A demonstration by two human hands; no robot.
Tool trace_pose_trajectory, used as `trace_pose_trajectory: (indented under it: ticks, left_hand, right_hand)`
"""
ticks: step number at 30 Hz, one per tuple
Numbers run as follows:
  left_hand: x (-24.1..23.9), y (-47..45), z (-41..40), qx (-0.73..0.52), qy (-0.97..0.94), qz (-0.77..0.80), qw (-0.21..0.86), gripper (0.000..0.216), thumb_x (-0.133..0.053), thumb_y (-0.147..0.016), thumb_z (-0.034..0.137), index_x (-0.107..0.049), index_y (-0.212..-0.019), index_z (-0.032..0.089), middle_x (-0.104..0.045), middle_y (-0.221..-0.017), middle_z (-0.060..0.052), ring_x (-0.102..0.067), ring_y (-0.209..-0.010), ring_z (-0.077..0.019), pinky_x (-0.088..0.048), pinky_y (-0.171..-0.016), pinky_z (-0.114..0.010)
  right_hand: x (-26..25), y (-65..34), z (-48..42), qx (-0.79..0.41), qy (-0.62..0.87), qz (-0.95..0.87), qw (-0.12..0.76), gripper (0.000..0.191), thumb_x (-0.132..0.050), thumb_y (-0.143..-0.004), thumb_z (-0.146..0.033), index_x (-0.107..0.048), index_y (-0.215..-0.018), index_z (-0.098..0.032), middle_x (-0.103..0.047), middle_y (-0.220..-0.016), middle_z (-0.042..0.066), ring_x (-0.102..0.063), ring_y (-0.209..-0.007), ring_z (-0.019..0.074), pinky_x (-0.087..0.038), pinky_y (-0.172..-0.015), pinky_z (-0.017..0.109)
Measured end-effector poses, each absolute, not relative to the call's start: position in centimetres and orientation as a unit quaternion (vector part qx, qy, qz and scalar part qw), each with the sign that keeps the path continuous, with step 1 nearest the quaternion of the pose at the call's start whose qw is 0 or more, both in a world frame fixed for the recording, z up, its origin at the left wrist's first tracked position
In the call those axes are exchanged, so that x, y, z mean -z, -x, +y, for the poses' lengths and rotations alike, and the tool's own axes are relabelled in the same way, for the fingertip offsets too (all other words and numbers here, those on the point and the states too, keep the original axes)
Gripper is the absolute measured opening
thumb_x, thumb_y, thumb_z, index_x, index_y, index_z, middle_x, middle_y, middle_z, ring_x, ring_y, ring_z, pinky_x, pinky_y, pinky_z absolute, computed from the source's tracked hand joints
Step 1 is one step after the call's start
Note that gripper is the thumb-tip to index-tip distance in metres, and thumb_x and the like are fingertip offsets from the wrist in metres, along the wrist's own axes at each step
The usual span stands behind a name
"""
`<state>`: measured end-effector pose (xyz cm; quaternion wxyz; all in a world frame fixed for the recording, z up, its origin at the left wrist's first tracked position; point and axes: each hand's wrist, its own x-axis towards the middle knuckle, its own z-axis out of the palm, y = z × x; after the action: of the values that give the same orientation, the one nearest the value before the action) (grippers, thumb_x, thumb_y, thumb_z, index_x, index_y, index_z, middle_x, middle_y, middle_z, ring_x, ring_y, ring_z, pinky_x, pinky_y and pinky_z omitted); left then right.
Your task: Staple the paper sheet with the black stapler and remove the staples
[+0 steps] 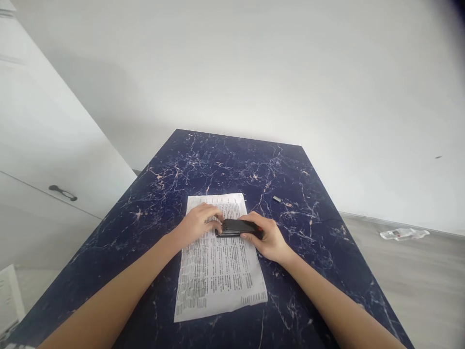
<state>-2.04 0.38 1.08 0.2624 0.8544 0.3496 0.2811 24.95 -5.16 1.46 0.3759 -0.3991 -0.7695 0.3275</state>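
A black stapler point(234, 226) lies crosswise above a printed sheet of paper point(225, 271), near the sheet's upper part. My right hand point(269, 236) is wrapped around its right end, where a small red spot shows. At the other end, the curled thumb and fingers of my left hand point(202, 221) meet the stapler's nose, and some fingertips are hidden there. The sheet lies flat on the dark blue tabletop, its print running in dense rows. Right of the sheet's top corner sits a small metallic strip point(276, 198), which looks like a row of staples.
The blue marble-patterned table point(225, 165) reaches back to a white wall. On the left stands a white cabinet with a dark handle point(63, 193). A crumpled clear plastic wrapper point(404, 234) is on the floor at the right. A white object point(10, 295) shows at lower left.
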Motion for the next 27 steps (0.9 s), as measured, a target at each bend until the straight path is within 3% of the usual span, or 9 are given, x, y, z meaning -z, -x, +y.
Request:
trace_pose_trajectory:
  ticks: [3, 6, 8, 11, 14, 20, 27]
  left_hand:
    - [-0.7, 2.3, 1.0, -0.277, -0.829, 0.441, 0.204, 0.025, -0.062, -0.101, 0.041, -0.066, -0.120, 0.026, -0.070, -0.126, -0.008, -0.060, -0.123, -0.0294, -0.048, -0.105, -0.051]
    - [-0.1, 2.4, 1.4, -0.223, -0.835, 0.485, 0.135, 0.046, -0.060, -0.101, 0.048, -0.056, -0.141, 0.027, -0.050, -0.154, -0.014, -0.040, -0.146, -0.0388, -0.026, -0.119, -0.068]
    - [0.2, 2.5, 1.5, -0.192, -0.854, 0.468, 0.124, 0.045, -0.059, -0.102, 0.046, -0.055, -0.143, 0.029, -0.050, -0.151, -0.013, -0.041, -0.144, -0.0392, -0.019, -0.119, -0.073]
    - [0.2, 2.7, 1.5, -0.202, -0.875, 0.422, 0.127, 0.034, -0.055, -0.104, 0.038, -0.060, -0.137, 0.031, -0.058, -0.128, -0.009, -0.053, -0.126, -0.0328, -0.030, -0.116, -0.067]
    - [-0.1, 3.0, 1.5, -0.229, -0.882, 0.392, 0.124, 0.032, -0.056, -0.103, 0.037, -0.061, -0.135, 0.033, -0.055, -0.118, -0.007, -0.056, -0.116, -0.0299, -0.038, -0.111, -0.061]
    - [-0.1, 3.2, 1.5, -0.238, -0.868, 0.410, 0.146, 0.033, -0.058, -0.102, 0.035, -0.060, -0.135, 0.034, -0.053, -0.120, -0.007, -0.056, -0.114, -0.0303, -0.038, -0.111, -0.064]
    - [0.1, 3.2, 1.5, -0.232, -0.874, 0.400, 0.147, 0.034, -0.057, -0.103, 0.037, -0.061, -0.137, 0.035, -0.053, -0.125, -0.008, -0.052, -0.121, -0.0316, -0.034, -0.115, -0.065]
  right_hand:
    - [-1.2, -25.6, -4.8, -0.253, 0.496, -0.707, 0.436, 0.027, -0.067, -0.095, -0.034, -0.069, -0.120, -0.023, -0.074, -0.105, 0.007, -0.070, -0.090, 0.0229, -0.057, -0.078, 0.036]
    - [-0.7, -27.4, -4.0, -0.147, 0.598, -0.628, 0.476, 0.031, -0.065, -0.093, -0.035, -0.070, -0.121, -0.021, -0.075, -0.112, 0.009, -0.071, -0.096, 0.0265, -0.057, -0.085, 0.041]
    - [-0.5, -29.1, -3.2, -0.119, 0.636, -0.609, 0.459, 0.033, -0.066, -0.091, -0.036, -0.071, -0.119, -0.020, -0.076, -0.110, 0.010, -0.071, -0.094, 0.0282, -0.057, -0.087, 0.045]
    - [-0.2, -31.3, -2.2, -0.157, 0.645, -0.623, 0.413, 0.035, -0.067, -0.089, -0.036, -0.072, -0.120, -0.020, -0.077, -0.107, 0.010, -0.072, -0.092, 0.0285, -0.056, -0.088, 0.047]
    - [-0.2, -32.3, -1.7, -0.221, 0.600, -0.663, 0.390, 0.035, -0.070, -0.088, -0.037, -0.072, -0.119, -0.021, -0.077, -0.113, 0.009, -0.072, -0.100, 0.0287, -0.055, -0.094, 0.046]
    - [-0.9, -32.1, -2.2, -0.305, 0.518, -0.720, 0.348, 0.032, -0.071, -0.091, -0.039, -0.072, -0.119, -0.023, -0.077, -0.109, 0.006, -0.072, -0.096, 0.0260, -0.056, -0.088, 0.041]
    - [-1.6, -30.9, -2.7, -0.289, 0.489, -0.757, 0.322, 0.028, -0.066, -0.095, -0.038, -0.069, -0.120, -0.024, -0.075, -0.109, 0.006, -0.070, -0.093, 0.0244, -0.055, -0.083, 0.040]
